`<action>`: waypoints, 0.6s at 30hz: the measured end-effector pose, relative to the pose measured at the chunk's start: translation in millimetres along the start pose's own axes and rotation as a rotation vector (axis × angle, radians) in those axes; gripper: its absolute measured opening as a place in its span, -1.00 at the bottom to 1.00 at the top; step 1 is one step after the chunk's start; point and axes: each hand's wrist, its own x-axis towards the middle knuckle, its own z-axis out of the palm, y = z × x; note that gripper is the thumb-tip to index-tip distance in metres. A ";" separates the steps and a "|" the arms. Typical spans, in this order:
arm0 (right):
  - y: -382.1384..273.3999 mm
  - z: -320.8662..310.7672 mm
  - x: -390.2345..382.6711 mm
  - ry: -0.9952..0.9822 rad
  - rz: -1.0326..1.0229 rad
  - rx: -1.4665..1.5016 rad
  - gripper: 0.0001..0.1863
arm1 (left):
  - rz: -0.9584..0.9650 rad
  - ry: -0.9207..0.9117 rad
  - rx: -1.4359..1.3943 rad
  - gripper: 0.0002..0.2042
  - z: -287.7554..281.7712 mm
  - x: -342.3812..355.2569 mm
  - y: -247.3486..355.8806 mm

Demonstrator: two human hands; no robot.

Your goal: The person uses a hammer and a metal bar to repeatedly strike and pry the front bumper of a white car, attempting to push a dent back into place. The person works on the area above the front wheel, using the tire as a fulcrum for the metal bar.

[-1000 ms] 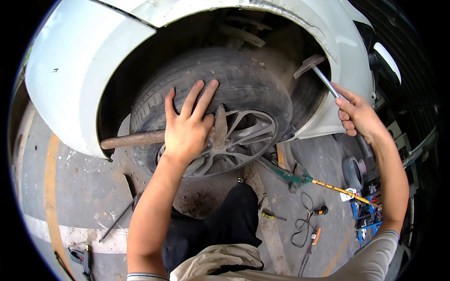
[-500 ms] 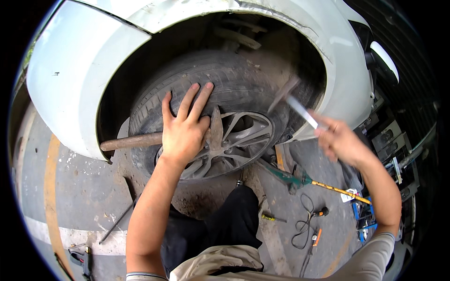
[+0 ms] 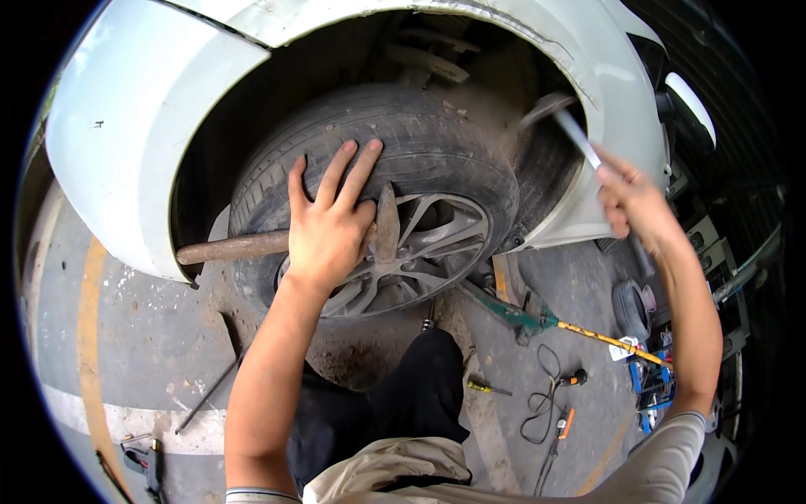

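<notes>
My left hand (image 3: pixel 326 239) lies over a wooden-handled hammer (image 3: pixel 239 247), its index finger curled near the hammer's rusty, pointed head (image 3: pixel 387 225). Three fingers stretch up over the tyre (image 3: pixel 428 139). That hammer's head stands upright in front of the grey alloy wheel (image 3: pixel 449 227); its handle runs out to the left. Higher and to the right, my right hand (image 3: pixel 634 197) grips a second hammer (image 3: pixel 578 136) with a light metallic shaft, blurred by motion. Its head is raised by the right edge of the wheel arch, apart from the wheel. My left palm hides part of the wheel rim.
The white car's fender (image 3: pixel 126 151) arches over the wheel. A green jack (image 3: pixel 516 319) with a yellow handle reaches under the car. On the floor lie a screwdriver (image 3: pixel 489 388), a black cable (image 3: pixel 544 403), a bent metal bar (image 3: pixel 206 399) and a power tool (image 3: pixel 149 462).
My right hand has lifted its hammer up and to the right, away from the tyre. My left hand and the wooden-handled hammer stay nearly in place.
</notes>
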 end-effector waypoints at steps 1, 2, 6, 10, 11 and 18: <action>1.3 -4.0 3.0 0.018 -0.025 0.030 -0.45 | 0.007 0.008 -0.007 -0.85 1.3 -0.3 1.3; 8.1 1.6 -1.2 0.001 0.002 0.044 -0.44 | 0.015 0.016 -0.014 -0.85 4.1 -1.9 3.3; -4.1 3.2 -4.7 -0.172 0.105 -0.008 -0.45 | 0.007 0.020 -0.006 -0.85 4.0 -0.2 0.1; -4.1 8.3 -13.4 -0.398 0.204 -0.177 -0.47 | 0.001 0.019 -0.016 -0.87 5.1 -1.3 -0.6; -2.3 8.5 -14.5 -0.448 0.214 -0.205 -0.47 | 0.002 0.024 -0.018 -0.87 5.6 -1.1 -0.7; 11.9 3.2 -12.6 -0.090 -0.064 -0.286 -0.50 | 0.008 0.015 -0.021 -0.86 5.1 -2.1 0.7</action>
